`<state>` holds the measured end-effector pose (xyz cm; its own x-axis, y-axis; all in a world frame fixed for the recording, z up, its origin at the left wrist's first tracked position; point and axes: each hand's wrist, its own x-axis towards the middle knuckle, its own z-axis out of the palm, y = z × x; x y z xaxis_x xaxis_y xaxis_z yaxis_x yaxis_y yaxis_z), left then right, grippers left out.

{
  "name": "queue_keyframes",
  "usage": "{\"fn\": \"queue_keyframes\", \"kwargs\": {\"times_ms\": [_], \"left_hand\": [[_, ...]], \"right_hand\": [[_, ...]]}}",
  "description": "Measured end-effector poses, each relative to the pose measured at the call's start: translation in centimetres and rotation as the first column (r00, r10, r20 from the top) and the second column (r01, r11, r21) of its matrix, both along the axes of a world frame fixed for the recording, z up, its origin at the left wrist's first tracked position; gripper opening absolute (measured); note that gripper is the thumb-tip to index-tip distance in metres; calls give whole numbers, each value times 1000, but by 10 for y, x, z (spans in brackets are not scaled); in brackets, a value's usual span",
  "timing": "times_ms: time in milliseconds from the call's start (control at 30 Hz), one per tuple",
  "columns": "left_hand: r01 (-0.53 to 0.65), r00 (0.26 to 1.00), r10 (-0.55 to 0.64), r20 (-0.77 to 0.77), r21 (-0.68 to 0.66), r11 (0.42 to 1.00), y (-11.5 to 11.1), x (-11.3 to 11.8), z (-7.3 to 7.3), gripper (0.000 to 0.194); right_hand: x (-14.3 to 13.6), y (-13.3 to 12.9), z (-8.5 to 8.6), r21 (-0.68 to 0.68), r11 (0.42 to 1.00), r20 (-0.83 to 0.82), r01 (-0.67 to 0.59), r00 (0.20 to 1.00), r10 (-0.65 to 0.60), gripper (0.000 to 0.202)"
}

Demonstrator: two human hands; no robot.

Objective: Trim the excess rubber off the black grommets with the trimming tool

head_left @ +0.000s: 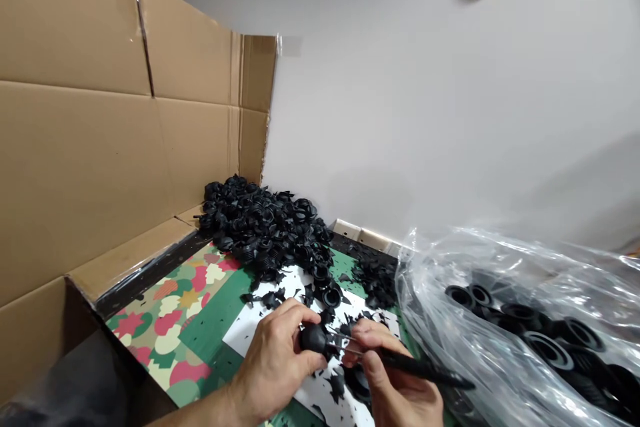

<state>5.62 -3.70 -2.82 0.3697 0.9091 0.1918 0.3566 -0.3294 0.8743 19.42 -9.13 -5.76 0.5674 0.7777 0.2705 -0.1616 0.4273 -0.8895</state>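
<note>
Between the thumb and fingers of my left hand (275, 357) is a small rounded black rubber-like part (313, 338). My right hand (393, 373) is closed around a slim tool with a black handle (425, 368). Thin bright metal at the tool's front end reaches toward the black part; whether it touches cannot be made out. Under both hands lies a white sheet (240, 330) strewn with black scraps (337, 383). A black ring-shaped part (332, 296) sits just beyond my fingers, and another dark round part is partly hidden below my right hand.
A heap of black parts and trimmings (270, 220) rises at the back, against a cardboard wall (150, 147). More scraps (377, 280) lie farther right. A clear plastic bag (430, 280) holds several black ringed parts (550, 350). A patterned sheet (175, 320) covers the left of the green surface (215, 320).
</note>
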Motion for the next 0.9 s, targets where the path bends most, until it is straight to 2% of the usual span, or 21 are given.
{"fn": "queue_keyframes", "kwargs": {"times_ms": [100, 267, 367, 600, 900], "left_hand": [[-33, 999, 33, -22, 19, 999, 1, 1, -2, 30], [-28, 999, 29, -18, 54, 998, 3, 3, -7, 27], [-31, 999, 33, -35, 53, 998, 5, 3, -9, 26], [-29, 999, 30, -29, 32, 999, 6, 4, -10, 22], [-11, 997, 13, -71, 19, 1000, 5, 5, -9, 23]], "right_hand": [[-3, -2, -5, 50, 999, 70, 13, 997, -17, 16], [-5, -5, -23, -52, 990, 105, 134, 986, -128, 22], [-5, -4, -30, 13, 990, 165, 140, 976, -141, 20], [-7, -1, -28, 76, 991, 279, 115, 951, -131, 15], [-9, 0, -28, 76, 987, 289, 144, 944, -160, 12]]}}
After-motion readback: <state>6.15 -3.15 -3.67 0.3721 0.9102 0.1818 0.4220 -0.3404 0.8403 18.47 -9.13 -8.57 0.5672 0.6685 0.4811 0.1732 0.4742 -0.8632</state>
